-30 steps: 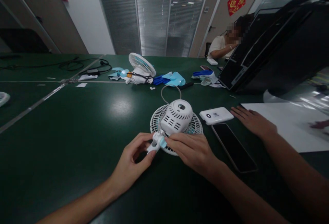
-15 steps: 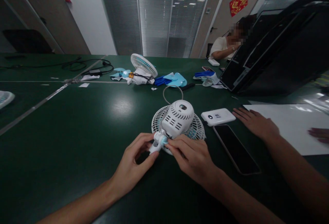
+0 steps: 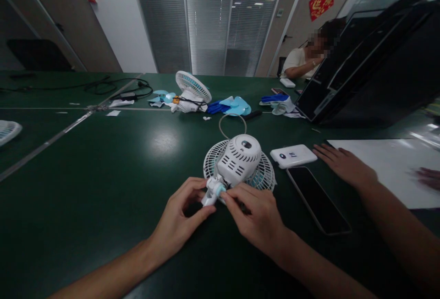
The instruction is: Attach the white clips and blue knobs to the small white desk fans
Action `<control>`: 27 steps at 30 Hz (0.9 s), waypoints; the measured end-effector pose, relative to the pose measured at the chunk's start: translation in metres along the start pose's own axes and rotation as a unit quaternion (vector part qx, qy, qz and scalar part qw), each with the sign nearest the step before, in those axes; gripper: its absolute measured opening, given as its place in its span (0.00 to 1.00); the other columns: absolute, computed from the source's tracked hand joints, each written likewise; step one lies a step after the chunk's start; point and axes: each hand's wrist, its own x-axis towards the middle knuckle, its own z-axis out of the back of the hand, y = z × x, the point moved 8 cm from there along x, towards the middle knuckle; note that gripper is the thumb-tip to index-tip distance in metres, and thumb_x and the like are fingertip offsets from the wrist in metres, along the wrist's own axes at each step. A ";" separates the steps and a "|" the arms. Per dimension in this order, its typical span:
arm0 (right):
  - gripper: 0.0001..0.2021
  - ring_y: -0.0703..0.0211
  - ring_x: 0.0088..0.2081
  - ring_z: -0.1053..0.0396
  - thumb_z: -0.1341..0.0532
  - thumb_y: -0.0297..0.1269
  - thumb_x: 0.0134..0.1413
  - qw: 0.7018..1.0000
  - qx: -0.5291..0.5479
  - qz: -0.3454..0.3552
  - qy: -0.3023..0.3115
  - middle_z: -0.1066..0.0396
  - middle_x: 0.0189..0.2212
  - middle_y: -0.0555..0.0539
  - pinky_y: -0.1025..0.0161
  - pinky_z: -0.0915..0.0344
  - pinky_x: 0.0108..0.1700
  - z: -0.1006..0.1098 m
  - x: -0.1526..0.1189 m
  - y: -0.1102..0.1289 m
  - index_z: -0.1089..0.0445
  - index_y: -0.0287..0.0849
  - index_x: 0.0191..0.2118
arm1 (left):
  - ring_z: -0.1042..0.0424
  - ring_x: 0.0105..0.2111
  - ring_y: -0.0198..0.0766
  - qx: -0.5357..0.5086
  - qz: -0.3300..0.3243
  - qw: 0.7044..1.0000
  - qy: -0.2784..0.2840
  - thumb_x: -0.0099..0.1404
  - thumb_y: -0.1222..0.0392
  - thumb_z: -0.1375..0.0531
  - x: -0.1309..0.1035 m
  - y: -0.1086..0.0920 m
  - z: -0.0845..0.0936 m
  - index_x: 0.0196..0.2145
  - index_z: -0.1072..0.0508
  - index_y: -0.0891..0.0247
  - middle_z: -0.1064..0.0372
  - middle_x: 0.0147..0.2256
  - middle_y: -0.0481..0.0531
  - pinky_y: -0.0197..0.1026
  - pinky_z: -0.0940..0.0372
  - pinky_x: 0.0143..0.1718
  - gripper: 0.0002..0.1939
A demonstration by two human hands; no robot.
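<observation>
We find a small white fan (image 3: 239,164) lying grille-down on the green table (image 3: 103,175), motor housing up, just ahead of both hands. The left hand (image 3: 180,219) curls about the white clip joint (image 3: 210,193) at the fan's near edge, thumb and forefinger closed on it; what lies under the palm is hidden. The right hand (image 3: 256,214) pinches the pale blue knob (image 3: 221,190) on that joint with its fingertips; the remaining fingers fold down and cover the grille's near rim. A thin cord loop (image 3: 233,125) rises behind the housing; its end we cannot trace. To the right lie a white device (image 3: 293,155) and a dark phone (image 3: 318,199). Another person's hand (image 3: 343,165) rests flat near them. A second fan (image 3: 192,92) farther back is too small to detail.
</observation>
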 end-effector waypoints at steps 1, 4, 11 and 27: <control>0.11 0.67 0.26 0.33 0.43 0.33 0.66 1.000 0.005 -0.008 -0.002 0.31 0.25 0.52 0.64 0.44 0.29 0.000 0.000 0.000 0.30 0.41 0.31 | 0.27 0.46 0.43 -0.002 -0.001 1.000 0.001 0.66 0.63 0.34 0.000 0.000 0.000 0.51 0.28 0.58 0.33 0.51 0.54 0.45 0.31 0.49 0.16; 0.14 0.67 0.24 0.34 0.44 0.34 0.67 0.999 0.030 -0.039 -0.002 0.32 0.22 0.52 0.66 0.43 0.28 -0.002 -0.001 -0.002 0.31 0.41 0.28 | 0.27 0.45 0.42 -0.006 -0.002 1.000 0.003 0.65 0.63 0.33 0.000 0.001 -0.001 0.51 0.28 0.59 0.32 0.51 0.55 0.45 0.30 0.48 0.17; 0.19 0.68 0.15 0.37 0.45 0.39 0.67 0.983 0.131 -0.129 0.005 0.37 0.13 0.55 0.69 0.42 0.21 -0.008 -0.002 -0.009 0.31 0.42 0.23 | 0.26 0.45 0.43 0.008 0.002 1.000 0.003 0.66 0.62 0.33 0.000 0.000 -0.002 0.51 0.28 0.59 0.32 0.51 0.56 0.47 0.29 0.48 0.17; 0.07 0.70 0.18 0.38 0.40 0.38 0.65 0.998 -0.037 0.031 -0.029 0.30 0.22 0.55 0.66 0.45 0.22 0.009 0.002 0.002 0.30 0.42 0.37 | 0.28 0.47 0.43 0.057 0.009 0.998 -0.002 0.69 0.62 0.38 0.000 -0.004 0.000 0.55 0.31 0.55 0.32 0.51 0.53 0.46 0.31 0.50 0.17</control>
